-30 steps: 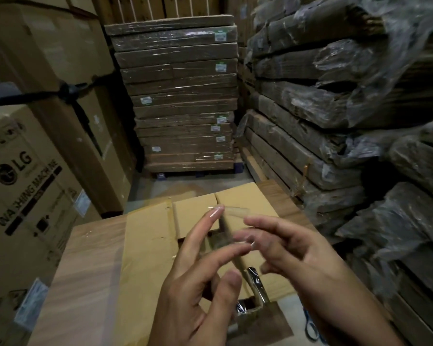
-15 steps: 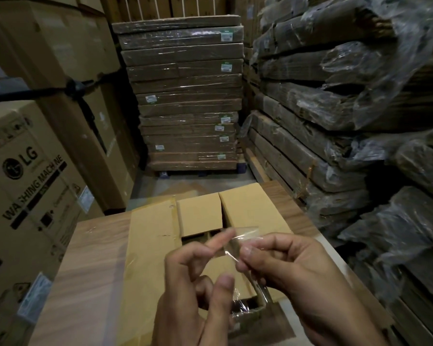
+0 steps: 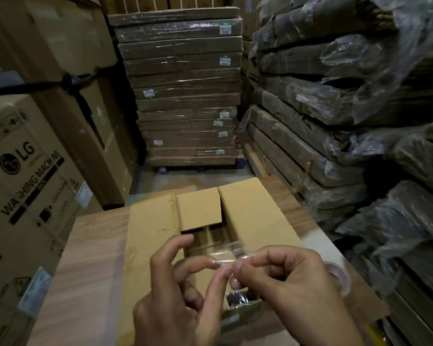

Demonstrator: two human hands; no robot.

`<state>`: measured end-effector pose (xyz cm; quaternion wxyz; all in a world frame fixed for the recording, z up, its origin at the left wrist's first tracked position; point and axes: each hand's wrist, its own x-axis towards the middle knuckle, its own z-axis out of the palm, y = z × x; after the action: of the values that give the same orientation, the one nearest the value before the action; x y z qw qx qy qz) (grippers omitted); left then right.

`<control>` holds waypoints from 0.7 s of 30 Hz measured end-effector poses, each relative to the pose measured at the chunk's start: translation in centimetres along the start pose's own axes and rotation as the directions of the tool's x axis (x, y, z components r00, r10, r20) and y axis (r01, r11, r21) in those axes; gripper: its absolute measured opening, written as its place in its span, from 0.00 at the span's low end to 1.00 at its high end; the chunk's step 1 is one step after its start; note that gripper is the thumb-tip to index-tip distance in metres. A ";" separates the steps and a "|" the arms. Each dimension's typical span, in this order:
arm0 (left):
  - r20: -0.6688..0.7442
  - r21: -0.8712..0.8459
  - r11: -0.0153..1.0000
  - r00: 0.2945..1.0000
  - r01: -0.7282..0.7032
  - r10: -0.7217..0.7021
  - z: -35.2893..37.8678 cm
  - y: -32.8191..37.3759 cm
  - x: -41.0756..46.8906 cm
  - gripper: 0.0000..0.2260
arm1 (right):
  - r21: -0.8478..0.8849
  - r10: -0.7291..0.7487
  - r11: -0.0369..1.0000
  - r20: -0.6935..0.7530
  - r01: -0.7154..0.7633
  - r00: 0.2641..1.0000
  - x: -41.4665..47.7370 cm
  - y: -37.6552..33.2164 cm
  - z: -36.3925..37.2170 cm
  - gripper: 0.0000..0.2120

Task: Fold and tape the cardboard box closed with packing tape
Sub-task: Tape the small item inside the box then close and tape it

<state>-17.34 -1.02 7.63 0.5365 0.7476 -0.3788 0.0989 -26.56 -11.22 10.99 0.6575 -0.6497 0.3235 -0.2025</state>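
- As our left hand [image 3: 175, 303] and right hand [image 3: 295, 288] each pinch an end of a clear tape strip [image 3: 225, 254], we hold it spread, likely so it cannot stick to itself.
- The cardboard box [image 3: 250, 216] lies just below on the wooden table [image 3: 93, 258], with its flaps open.
- A blurred roll [image 3: 338, 275], probably the tape, sits beside our right hand.

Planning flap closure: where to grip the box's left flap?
Grip the left flap at its free outer edge, coming from the left: it seems to lie flat on the table, hinged at the box opening, so only that edge lifts. Left hand and right hand both pinch tape.
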 end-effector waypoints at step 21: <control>0.513 -0.058 0.996 0.858 0.062 -0.024 1.4 -1.6 1.4 0.06 | 0.001 0.109 0.994 0.001 -0.109 0.994 -0.8 4.0 -1.8 0.05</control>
<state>-15.66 -2.66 6.73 0.4453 0.7354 -0.4943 -0.1287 -28.98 -11.67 7.28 0.6682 -0.6306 0.3581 -0.1663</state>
